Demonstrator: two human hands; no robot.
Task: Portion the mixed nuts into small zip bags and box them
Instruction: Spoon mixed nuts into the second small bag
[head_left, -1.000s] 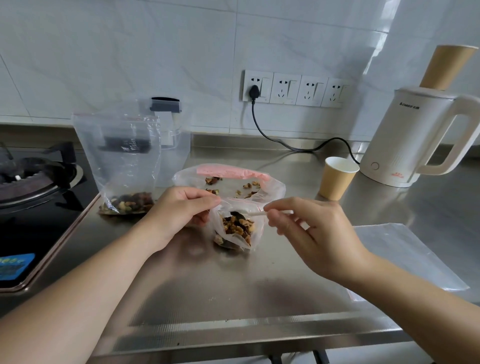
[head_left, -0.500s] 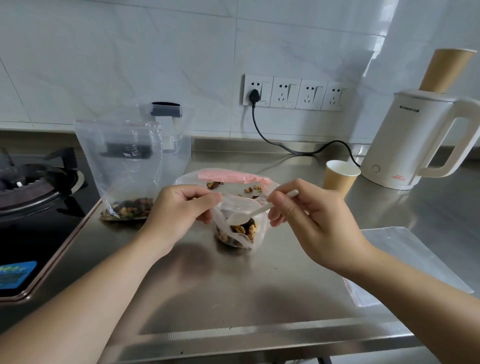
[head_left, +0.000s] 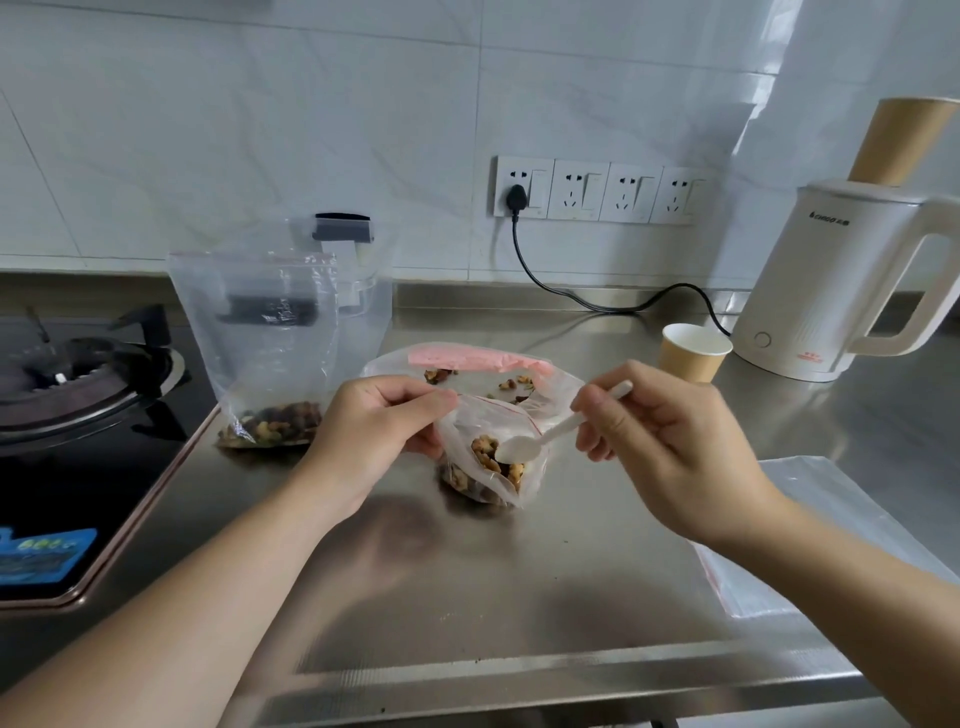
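Head view over a steel counter (head_left: 467, 587). Left hand (head_left: 371, 436) has fingers curled, thumb and forefinger pinching the left edge of the mouth of a small zip bag (head_left: 493, 452), holding it open. The small bag stands on the counter between the two hands, its lower part filled with mixed nuts (head_left: 485, 460). Right hand (head_left: 670, 441) has fingers curled round the handle of a white plastic spoon (head_left: 550, 434); the spoon slants down to the left, its bowl inside the bag's mouth, at the top of the nuts. Whether the bowl carries nuts: cannot tell. Directly behind the small bag lies a larger bag with a pink strip (head_left: 478, 361), mostly flattened, a few nuts scattered inside. Further left, beside the stove (head_left: 78, 395), a tall clear bag (head_left: 260, 332) stands upright with a layer of nuts in its bottom; behind it a clear box with a dark clip (head_left: 345, 234). Right of the hands, a flat stack of empty zip bags (head_left: 826, 525) lies on the counter, partly covered by the right forearm. At the back right: a paper cup (head_left: 693, 351), just beside a white kettle (head_left: 841, 280), whose black cord (head_left: 582, 299) runs to a wall socket (head_left: 522, 187). A second paper cup (head_left: 904, 140) sits upside down on the kettle's lid.
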